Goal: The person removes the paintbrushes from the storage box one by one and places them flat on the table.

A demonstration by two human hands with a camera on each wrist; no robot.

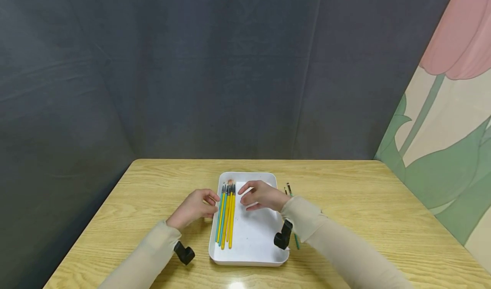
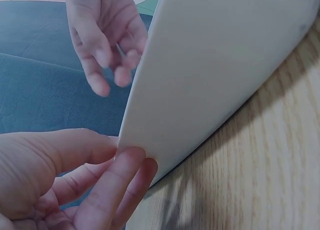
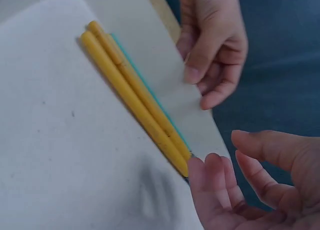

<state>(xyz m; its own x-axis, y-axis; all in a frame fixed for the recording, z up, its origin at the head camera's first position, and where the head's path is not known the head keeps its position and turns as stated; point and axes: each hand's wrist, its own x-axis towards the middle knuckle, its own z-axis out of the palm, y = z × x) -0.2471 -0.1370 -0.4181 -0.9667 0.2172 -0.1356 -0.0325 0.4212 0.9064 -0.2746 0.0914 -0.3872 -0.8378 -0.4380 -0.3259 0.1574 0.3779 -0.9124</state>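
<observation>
A white tray [image 1: 257, 238] holds several paintbrushes [image 1: 225, 214] with yellow and teal handles, lying side by side along its left wall. At that wall, my left hand [image 1: 196, 206] pinches the rim, thumb on top and fingertips against the outer side [image 2: 210, 64] in the left wrist view. My right hand [image 1: 264, 195] hovers over the tray, just right of the brushes, its fingers loosely bent and holding nothing. In the right wrist view, its fingertips overlap the lower end of the yellow handles [image 3: 132, 97].
More paintbrushes, one with a green handle [image 1: 297, 241], lie on the wooden table [image 1: 345, 203] beside the tray's right wall, partly hidden by my right forearm. A dark cloth [image 1: 230, 67] hangs behind the table, and a flower-painted wall [image 1: 441, 152] stands at the right.
</observation>
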